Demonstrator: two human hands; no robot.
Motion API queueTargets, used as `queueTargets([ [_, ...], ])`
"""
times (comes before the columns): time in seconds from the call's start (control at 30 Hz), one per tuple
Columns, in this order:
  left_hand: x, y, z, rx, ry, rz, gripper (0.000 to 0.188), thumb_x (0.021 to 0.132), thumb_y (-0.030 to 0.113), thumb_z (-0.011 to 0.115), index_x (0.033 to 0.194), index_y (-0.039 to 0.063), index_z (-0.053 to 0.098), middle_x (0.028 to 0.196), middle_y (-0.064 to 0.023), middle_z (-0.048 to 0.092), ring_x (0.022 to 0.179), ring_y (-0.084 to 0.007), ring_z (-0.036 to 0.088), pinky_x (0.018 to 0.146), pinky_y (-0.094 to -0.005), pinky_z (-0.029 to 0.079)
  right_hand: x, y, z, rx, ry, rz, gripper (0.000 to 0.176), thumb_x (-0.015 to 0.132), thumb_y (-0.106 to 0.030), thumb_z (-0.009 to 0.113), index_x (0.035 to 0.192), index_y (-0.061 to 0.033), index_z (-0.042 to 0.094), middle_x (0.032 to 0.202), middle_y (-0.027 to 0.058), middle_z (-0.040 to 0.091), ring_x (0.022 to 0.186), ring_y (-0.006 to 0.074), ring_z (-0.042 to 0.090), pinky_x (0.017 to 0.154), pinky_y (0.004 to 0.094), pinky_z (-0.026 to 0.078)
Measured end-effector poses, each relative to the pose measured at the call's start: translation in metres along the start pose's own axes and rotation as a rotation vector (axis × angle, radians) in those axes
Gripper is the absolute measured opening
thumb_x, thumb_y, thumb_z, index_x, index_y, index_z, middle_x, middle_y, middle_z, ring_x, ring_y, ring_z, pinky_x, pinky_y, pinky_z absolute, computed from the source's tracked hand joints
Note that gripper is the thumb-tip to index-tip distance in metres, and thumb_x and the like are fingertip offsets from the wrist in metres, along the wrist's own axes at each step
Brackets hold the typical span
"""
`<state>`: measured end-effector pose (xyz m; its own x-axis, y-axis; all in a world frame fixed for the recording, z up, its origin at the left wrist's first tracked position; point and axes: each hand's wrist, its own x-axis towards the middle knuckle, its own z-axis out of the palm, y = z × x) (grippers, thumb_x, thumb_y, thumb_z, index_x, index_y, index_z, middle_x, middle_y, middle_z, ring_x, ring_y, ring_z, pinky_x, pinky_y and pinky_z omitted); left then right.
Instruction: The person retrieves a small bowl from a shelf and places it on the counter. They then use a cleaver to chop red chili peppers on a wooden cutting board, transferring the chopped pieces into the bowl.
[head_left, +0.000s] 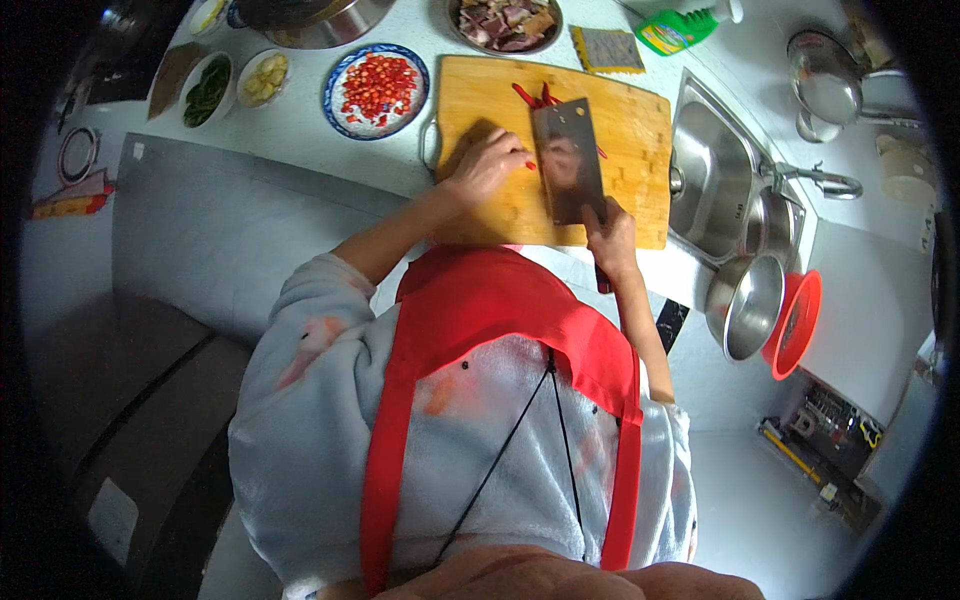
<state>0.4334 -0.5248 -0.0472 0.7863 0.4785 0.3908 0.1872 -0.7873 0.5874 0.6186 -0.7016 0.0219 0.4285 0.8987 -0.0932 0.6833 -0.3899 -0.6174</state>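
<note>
My right hand (613, 238) grips a broad Chinese cleaver (570, 169) where its blade meets the handle. The blade stands over a wooden cutting board (637, 165). To its left, my left hand (491, 165) has its fingers bent, with a red chili piece (530, 166) showing at the fingertips; the rest of that chili is hidden. Several whole red chilies (538, 97) lie at the blade's far end, partly covered by it. Beyond the board's left side, a blue-rimmed plate (330, 97) holds chopped red chilies (379, 88).
A metal bowl of meat pieces (506, 26), a scouring sponge (607, 49) and a green bottle (677, 30) stand behind the board. Garlic (265, 76) and green leaves (206, 91) sit in bowls at left. At right are a steel sink (712, 180) and a steel basin (746, 307).
</note>
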Motion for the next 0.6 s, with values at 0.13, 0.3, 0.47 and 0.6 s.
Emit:
queueTargets([
  [0.13,0.001,-0.011,0.000,-0.108,0.037,0.048,0.020,0.081,0.005,0.059,0.098,0.004,0.069,0.094,-0.0102,0.061,0.095,-0.0293,0.056,0.084,-0.0383,0.048,0.003,-0.027,0.001,-0.176,0.023,-0.043,0.020,0.085,-0.022,0.064,0.083,-0.0026,0.058,0.071,0.0232,0.064,0.067,0.0435,0.062,0.060,0.0501,0.049],
  [0.3,0.000,-0.010,0.001,-0.201,0.127,-0.016,0.009,0.076,0.009,0.068,0.084,0.008,0.072,0.088,-0.0075,0.060,0.090,-0.0289,0.056,0.079,-0.0380,0.047,0.006,-0.045,0.002,-0.331,-0.042,-0.141,0.020,0.087,-0.024,0.061,0.082,-0.0051,0.054,0.066,0.0225,0.062,0.064,0.0419,0.063,0.058,0.0515,0.050],
  [0.47,-0.001,-0.009,0.000,-0.111,0.125,-0.021,0.010,0.072,0.005,0.073,0.082,0.007,0.072,0.085,-0.0088,0.060,0.084,-0.0279,0.057,0.073,-0.0385,0.047,0.006,-0.044,0.009,-0.375,-0.108,-0.145,0.024,0.088,-0.027,0.059,0.086,-0.0038,0.053,0.066,0.0228,0.062,0.064,0.0427,0.063,0.059,0.0518,0.050],
  [0.6,-0.007,-0.014,0.005,-0.129,0.140,0.007,0.010,0.072,0.007,0.074,0.081,0.006,0.072,0.083,-0.0078,0.059,0.083,-0.0272,0.057,0.072,-0.0385,0.047,0.010,-0.045,0.011,-0.372,-0.188,-0.079,0.028,0.090,-0.029,0.057,0.089,-0.0011,0.054,0.069,0.0252,0.063,0.069,0.0451,0.063,0.063,0.0524,0.051],
])
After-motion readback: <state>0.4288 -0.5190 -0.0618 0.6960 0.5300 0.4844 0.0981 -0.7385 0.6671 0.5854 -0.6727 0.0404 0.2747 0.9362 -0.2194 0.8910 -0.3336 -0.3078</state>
